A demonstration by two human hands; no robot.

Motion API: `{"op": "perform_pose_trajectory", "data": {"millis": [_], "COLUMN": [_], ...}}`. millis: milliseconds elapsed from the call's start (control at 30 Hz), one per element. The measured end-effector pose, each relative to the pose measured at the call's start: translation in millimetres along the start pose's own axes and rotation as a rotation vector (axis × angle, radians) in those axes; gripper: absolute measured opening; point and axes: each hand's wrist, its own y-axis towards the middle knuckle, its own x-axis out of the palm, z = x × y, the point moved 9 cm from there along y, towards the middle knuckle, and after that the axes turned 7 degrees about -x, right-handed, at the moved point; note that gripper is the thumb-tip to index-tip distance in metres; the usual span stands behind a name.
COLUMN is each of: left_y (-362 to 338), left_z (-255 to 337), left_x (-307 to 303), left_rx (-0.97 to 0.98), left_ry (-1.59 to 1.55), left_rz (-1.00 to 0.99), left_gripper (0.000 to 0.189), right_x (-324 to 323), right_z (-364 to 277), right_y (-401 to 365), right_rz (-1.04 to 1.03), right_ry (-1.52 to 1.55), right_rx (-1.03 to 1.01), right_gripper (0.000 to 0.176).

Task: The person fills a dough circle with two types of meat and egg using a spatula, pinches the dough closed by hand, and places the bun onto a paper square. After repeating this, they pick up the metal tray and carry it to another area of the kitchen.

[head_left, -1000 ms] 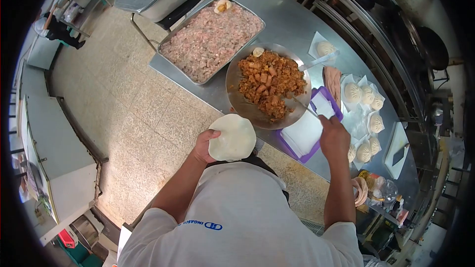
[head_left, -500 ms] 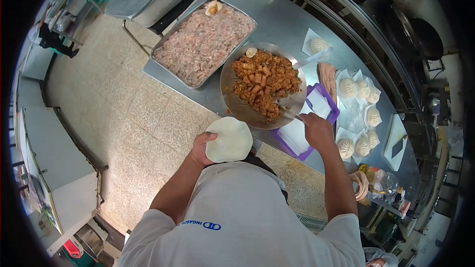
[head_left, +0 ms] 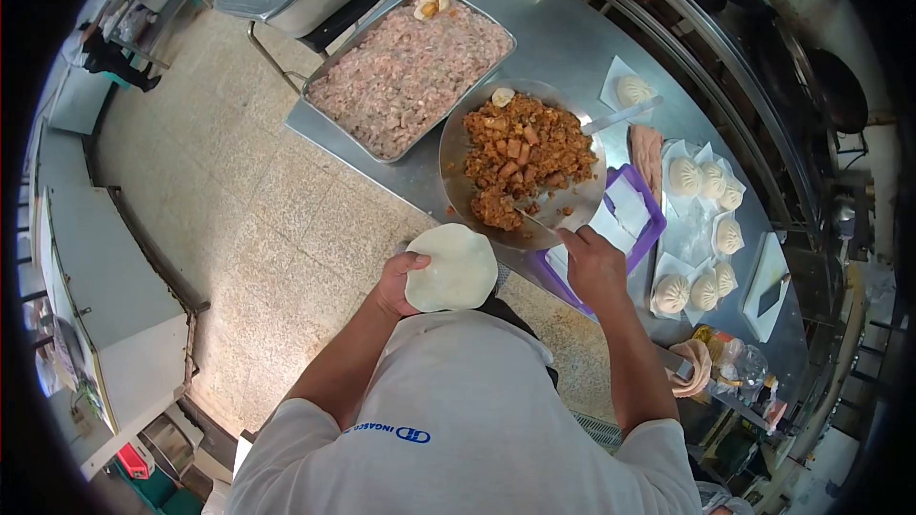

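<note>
A flat round dough wrapper (head_left: 452,269) rests in my left hand (head_left: 399,284), the thumb over its edge and the fingers hidden beneath. My right hand (head_left: 596,262) grips the handle of a metal spoon (head_left: 536,220). The spoon's far end is in the brown chunky filling (head_left: 525,148), at the near left of a wide metal bowl (head_left: 448,186). Right of the bowl, partly behind my right hand, lies a purple tray (head_left: 656,215) with white paper squares (head_left: 625,205).
A large metal tray (head_left: 510,48) of pink minced filling stands left of the bowl on the steel table (head_left: 563,29). Several pleated buns (head_left: 685,176) sit on papers at the right. A white board (head_left: 766,291) and bottles (head_left: 749,355) are beyond them.
My right hand and the spoon have moved left, gathering filling toward the bowl's near left side. The view has shifted slightly. My left hand still holds the wrapper.
</note>
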Motion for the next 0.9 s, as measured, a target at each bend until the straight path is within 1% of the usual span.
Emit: {"op": "perform_pose_trajectory", "data": {"millis": [100,167,333,400,467,500,567,600,667,700,733,800,833,900], "left_y": [-3.7,-5.8,-11.5,-8.4,-2.9,-1.4,0.0,-1.1,-11.7,-16.1,-18.0,-26.8,-26.5,-21.2], "left_z": [1.9,3.7,6.2,9.7,13.7,16.8,18.6,21.5,20.4,22.1,23.7,37.3,41.1,49.7], "left_x": [2.5,-1.6,-6.0,-10.4,4.3,12.5,27.9,35.0,38.1,40.6,49.2,69.3,74.6,83.1], "left_rx": [0.014,0.023,0.030,0.109,0.149,0.183,0.226,0.259,0.288,0.311,0.308,0.425,0.425,0.437], "left_ry": [0.009,-0.009,-0.054,-0.127,-0.150,-0.171,-0.172,-0.169,-0.146,-0.120,-0.115,-0.018,-0.011,-0.080], "left_rz": [0.032,0.018,0.044,0.160,0.155,0.144,0.124,0.100,0.113,0.126,0.126,0.128,0.126,0.090], "left_gripper": [0.071,0.071,0.070,0.069,0.066,0.063,0.061,0.058,0.057,0.055,0.055,0.053,0.053,0.051], "right_x": [11.8,16.4,26.1,28.9,38.0,38.5,50.0,52.1,49.6,42.8,42.1,20.8,15.9,2.0], "right_z": [0.6,5.0,12.2,9.1,10.3,5.1,-6.8,-14.7,-37.9,-50.8,-60.1,-76.0,-78.7,-77.0], "right_y": [-4.2,-6.8,-10.6,-13.2,-17.1,-18.0,-24.5,-26.5,-26.2,-24.2,-24.1,-23.5,-22.5,-19.2], "right_rz": [-0.041,0.009,0.042,0.058,0.053,0.047,-0.026,-0.030,0.032,0.082,0.087,0.250,0.265,0.259], "right_ry": [0.076,0.234,0.384,0.429,0.639,0.642,0.880,0.879,0.915,0.910,0.912,0.835,0.776,0.714], "right_rx": [0.061,0.101,0.101,0.087,0.168,0.159,0.244,0.238,0.131,0.022,0.024,-0.051,-0.084,-0.074], "right_gripper": [0.029,0.026,0.027,0.027,0.024,0.024,0.022,0.022,0.023,0.024,0.024,0.023,0.024,0.026]}}
